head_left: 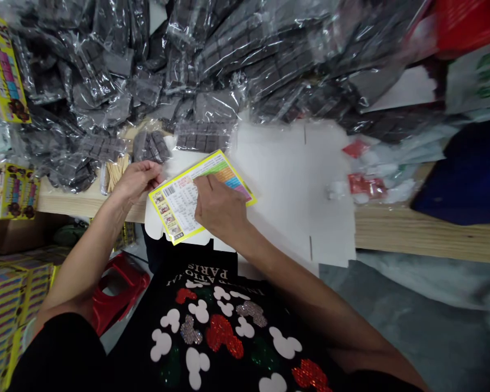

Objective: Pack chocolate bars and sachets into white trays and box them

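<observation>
A printed card (183,215) with a yellow border, a barcode and coloured stripes lies tilted over white flat cardboard. My right hand (220,209) is on top of it, fingers curled and closed at its upper right part. Beside the card's left corner, my left hand (141,179) is closed in a pinch; what lies between its fingertips I cannot make out. Just beyond those fingers is a clear-wrapped dark round piece (151,146). A wrapped dark chocolate-like bar (204,136) sits behind the card.
A large unfolded white carton (288,185) covers the middle of the wooden table (428,231). Many wrapped dark bars (269,49) are heaped behind. Wooden sticks (116,171) stand at left, near yellow boxes (10,190). Red-and-white packets (367,179) and a dark blue item (465,174) lie right. Below is a red stool (120,288).
</observation>
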`<state>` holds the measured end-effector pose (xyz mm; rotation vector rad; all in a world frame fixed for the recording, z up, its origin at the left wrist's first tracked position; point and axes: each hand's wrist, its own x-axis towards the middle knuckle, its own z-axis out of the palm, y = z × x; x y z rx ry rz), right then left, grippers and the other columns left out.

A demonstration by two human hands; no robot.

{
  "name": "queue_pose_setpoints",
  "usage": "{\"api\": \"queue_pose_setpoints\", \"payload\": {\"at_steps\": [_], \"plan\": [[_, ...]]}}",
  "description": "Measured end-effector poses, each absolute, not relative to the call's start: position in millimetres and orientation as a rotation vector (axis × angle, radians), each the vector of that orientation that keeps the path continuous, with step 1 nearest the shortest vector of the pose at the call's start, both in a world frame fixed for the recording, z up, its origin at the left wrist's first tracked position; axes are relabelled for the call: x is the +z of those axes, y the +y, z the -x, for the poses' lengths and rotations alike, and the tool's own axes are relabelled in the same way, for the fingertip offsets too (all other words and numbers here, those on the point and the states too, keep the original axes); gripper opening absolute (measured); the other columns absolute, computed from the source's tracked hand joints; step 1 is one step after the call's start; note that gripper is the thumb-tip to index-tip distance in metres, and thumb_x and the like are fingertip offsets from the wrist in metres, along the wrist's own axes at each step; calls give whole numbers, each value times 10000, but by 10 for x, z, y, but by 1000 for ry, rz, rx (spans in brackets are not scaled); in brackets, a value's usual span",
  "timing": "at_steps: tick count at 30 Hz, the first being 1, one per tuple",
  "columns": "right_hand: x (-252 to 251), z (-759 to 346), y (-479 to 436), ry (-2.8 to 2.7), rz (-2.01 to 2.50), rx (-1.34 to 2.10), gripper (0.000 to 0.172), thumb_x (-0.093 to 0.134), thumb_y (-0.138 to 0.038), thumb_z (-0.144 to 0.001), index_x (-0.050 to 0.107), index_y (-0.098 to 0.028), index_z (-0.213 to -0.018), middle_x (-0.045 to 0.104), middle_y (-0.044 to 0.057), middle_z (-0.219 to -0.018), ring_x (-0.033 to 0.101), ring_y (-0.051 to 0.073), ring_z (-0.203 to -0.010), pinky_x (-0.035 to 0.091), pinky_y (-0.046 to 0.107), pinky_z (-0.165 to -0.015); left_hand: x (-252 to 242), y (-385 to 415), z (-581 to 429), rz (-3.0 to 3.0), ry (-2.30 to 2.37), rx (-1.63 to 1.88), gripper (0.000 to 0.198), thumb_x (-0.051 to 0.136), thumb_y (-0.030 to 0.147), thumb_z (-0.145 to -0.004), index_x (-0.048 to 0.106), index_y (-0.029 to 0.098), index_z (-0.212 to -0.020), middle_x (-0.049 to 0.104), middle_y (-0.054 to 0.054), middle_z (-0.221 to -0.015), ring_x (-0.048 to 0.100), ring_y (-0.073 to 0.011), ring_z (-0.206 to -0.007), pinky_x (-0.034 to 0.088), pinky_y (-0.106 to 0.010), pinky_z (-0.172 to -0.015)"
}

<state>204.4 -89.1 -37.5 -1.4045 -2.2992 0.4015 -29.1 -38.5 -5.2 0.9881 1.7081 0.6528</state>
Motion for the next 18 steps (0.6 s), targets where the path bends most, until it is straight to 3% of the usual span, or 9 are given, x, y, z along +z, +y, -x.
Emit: {"api": "queue_pose_setpoints", "payload": {"at_steps": [4,8,12,14,16,18], "plan": [[-423,-2022,-931,-2258,1389,382,206,475,-80,-932,618,-174,-1047,716,89,-953,608,197,-811,328,314,-624,-49,-727,325,-946,1894,891,415,753,598,-851,672,196,-912,680,-34,-770,599,-140,-645,466,-250,-577],[-463,-2113,-879,-2069,1324,424,225,421,-211,-1008,594,-189,-1151,728,78,-979,636,203,-822,402,306,-653,-121,-1197,222,-948,1896,892,709,727,845,-775,675,189,-1037,744,-86,-1006,695,-197,-855,576,-282,-665],[-434,-2392,-591,-1802,1711,420,267,490,-274,-951,592,-181,-1180,732,151,-1119,665,250,-852,469,363,-713,-227,-1421,17,-895,1719,969,703,810,750,-763,653,200,-1171,761,-102,-1157,731,-226,-992,633,-346,-824],[-377,-2535,-451,-1760,1928,534,264,538,-247,-897,627,-179,-1136,749,156,-1051,681,277,-848,485,384,-734,-222,-1420,-57,-907,1660,1022,657,871,666,-728,641,205,-1136,763,-89,-1125,729,-213,-963,628,-358,-864],[-284,-2647,-396,-1781,1915,710,249,538,-231,-887,663,-192,-1099,763,122,-958,694,277,-822,510,391,-753,-126,-1401,-98,-951,1620,1045,610,902,599,-706,620,213,-1086,754,-63,-1050,718,-199,-908,617,-349,-844],[-160,-2725,-431,-1758,1695,781,260,506,-259,-927,674,-206,-1119,777,103,-1008,700,245,-797,532,374,-743,63,-1395,-107,-1076,1585,1079,540,896,541,-737,605,224,-1062,736,-47,-1030,712,-198,-917,610,-341,-845]]}}
